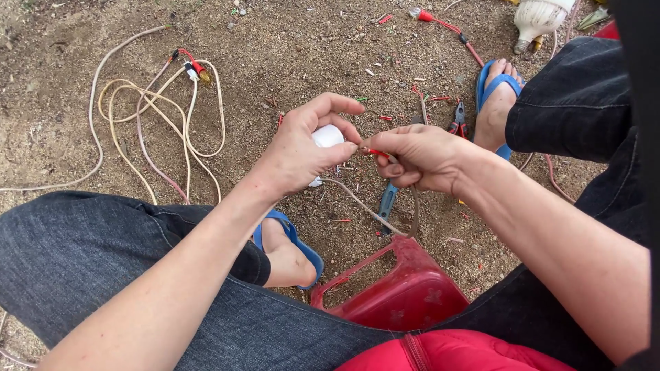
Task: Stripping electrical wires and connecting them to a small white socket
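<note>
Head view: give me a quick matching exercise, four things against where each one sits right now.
Things:
1. white part
2. pliers
3. coiled cable
4. red stool

Places:
A. on the dirt, far left
B. in the left hand
C. between the knees, at the bottom
D. on the ground, beside the right hand

Pairs: 1-B, 2-D, 3-A, 4-C

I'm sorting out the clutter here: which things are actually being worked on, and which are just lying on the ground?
In hand:
- left hand around a small white part
- right hand pinching a red-tipped wire
- tan cable hanging from the hands

Lying about:
- coiled pale cable
- red-handled pliers
- blue-handled tool
- white bulb
- red plastic stool
</note>
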